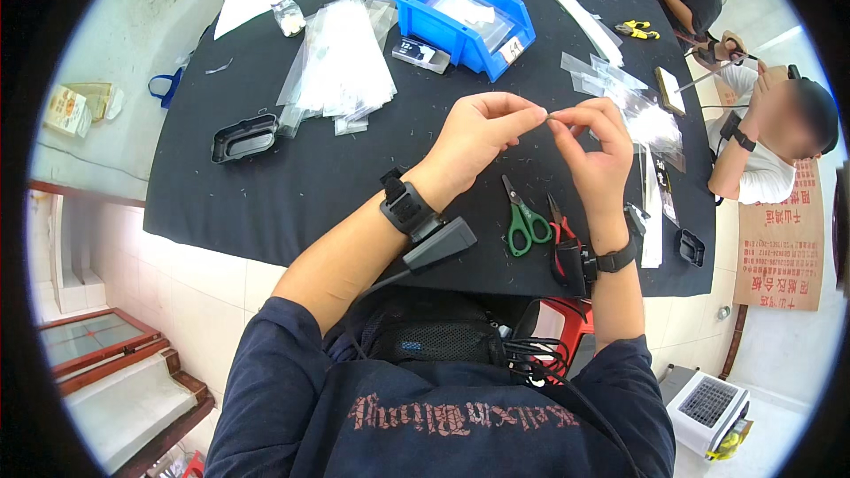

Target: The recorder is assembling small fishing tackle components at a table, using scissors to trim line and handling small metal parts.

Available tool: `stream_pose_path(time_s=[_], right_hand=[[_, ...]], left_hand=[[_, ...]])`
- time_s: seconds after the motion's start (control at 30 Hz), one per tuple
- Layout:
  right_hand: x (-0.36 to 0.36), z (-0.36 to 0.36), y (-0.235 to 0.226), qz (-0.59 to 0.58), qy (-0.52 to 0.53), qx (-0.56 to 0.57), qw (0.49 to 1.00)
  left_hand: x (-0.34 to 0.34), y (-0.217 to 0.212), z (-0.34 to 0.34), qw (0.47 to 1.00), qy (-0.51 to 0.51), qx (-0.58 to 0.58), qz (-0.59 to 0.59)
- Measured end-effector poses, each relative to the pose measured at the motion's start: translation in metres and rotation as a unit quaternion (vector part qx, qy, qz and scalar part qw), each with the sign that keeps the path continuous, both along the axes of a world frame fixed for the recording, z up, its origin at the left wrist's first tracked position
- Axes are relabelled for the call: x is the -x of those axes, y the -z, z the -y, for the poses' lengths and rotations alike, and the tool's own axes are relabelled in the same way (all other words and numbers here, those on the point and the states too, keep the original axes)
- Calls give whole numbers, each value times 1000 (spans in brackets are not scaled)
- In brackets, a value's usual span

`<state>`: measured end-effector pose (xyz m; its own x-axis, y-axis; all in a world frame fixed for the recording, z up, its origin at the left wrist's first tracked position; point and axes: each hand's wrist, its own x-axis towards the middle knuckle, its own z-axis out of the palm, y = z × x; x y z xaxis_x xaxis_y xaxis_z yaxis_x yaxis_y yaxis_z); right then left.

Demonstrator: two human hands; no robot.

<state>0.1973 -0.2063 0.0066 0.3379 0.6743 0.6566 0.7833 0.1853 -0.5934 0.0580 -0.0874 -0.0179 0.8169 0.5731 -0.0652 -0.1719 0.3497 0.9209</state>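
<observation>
My left hand [478,134] and my right hand [600,149] meet above the black-covered table, thumb and forefinger pinched on each side. Between the fingertips is a tiny dark piece [548,117], too small to name. Below my hands lie green-handled scissors [526,223], their blades pointing away from me. Beside them, close to my right wrist, rest red-handled pliers [563,235]. A blue plastic bin [469,35] holding clear bags stands beyond my hands, with a small dark-and-white box [420,55] at its near left corner.
Clear plastic sleeves [341,66] are piled at left, near a black tray [245,137] and a small jar [289,18]. More clear bags [633,106] lie at right, with yellow-black pliers [637,30] farther back. Two other people sit along the right side. A small black tray [690,248] is near the right edge.
</observation>
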Motion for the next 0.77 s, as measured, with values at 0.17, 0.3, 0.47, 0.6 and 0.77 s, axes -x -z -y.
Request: stream_pose_path(time_s=[0.17, 0.3, 0.47, 0.6, 0.77], right_hand=[[0, 0, -2, 4, 1, 8, 1000], [-1, 0, -2, 9, -9, 14, 1000], [-2, 0, -3, 14, -18, 21, 1000], [-3, 1, -3, 28, -6, 30, 999], [-5, 4, -2, 65, 19, 65, 996]], left_hand=[[0, 2, -1, 999, 1, -31, 10], [1, 2, -3, 999, -6, -44, -5], [1, 2, -6, 998, -6, -61, -1], [0, 5, -7, 997, -10, -82, -1], [-1, 7, -8, 995, -6, -100, 2]])
